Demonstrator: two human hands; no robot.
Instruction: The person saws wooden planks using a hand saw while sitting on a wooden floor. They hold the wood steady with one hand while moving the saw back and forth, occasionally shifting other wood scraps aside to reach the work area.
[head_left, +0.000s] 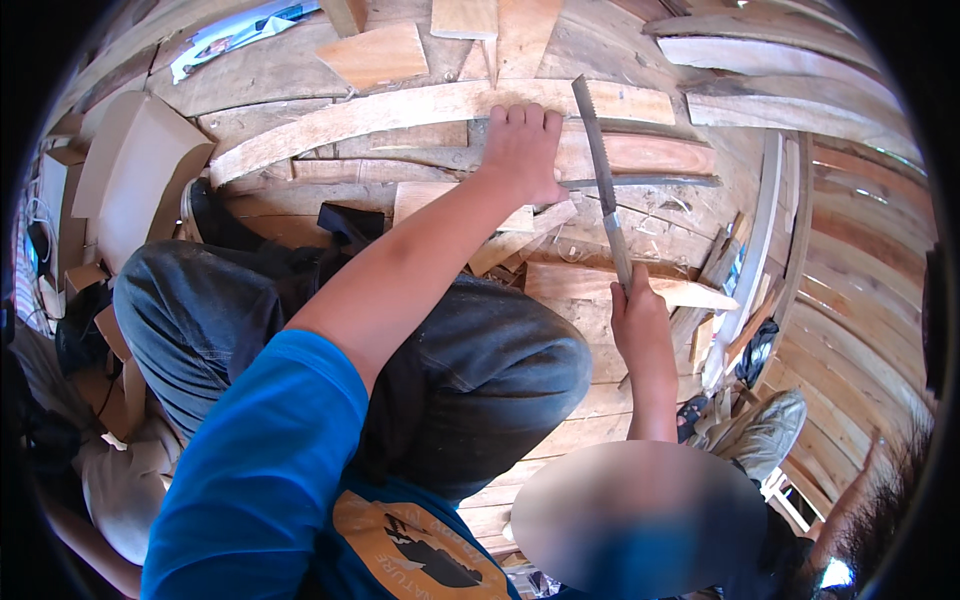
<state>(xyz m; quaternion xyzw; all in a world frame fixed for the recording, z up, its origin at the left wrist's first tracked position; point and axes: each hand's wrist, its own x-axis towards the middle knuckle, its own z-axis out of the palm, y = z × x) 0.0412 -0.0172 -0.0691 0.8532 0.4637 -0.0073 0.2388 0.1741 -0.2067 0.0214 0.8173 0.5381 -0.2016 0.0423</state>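
My left hand [524, 150] reaches forward and grips a long, slightly curved light wooden board [400, 108]. Its fingers lie on the board's face and the thumb points down toward the near side. My right hand [640, 312] is closed round the handle of a handsaw [597, 150]. The toothed blade stands up and tilts left, its tip overlapping the board's right part in view; whether it touches the wood I cannot tell. A thin dark metal strip [660, 182] lies on the planks beside my left thumb.
Cut wood pieces [375, 56] and offcuts lie on the plank floor [680, 225]. Long boards [790, 110] rest at the far right. A cardboard box [140, 160] stands on the left. Other people sit close by; a trouser leg [765, 435] shows at the lower right.
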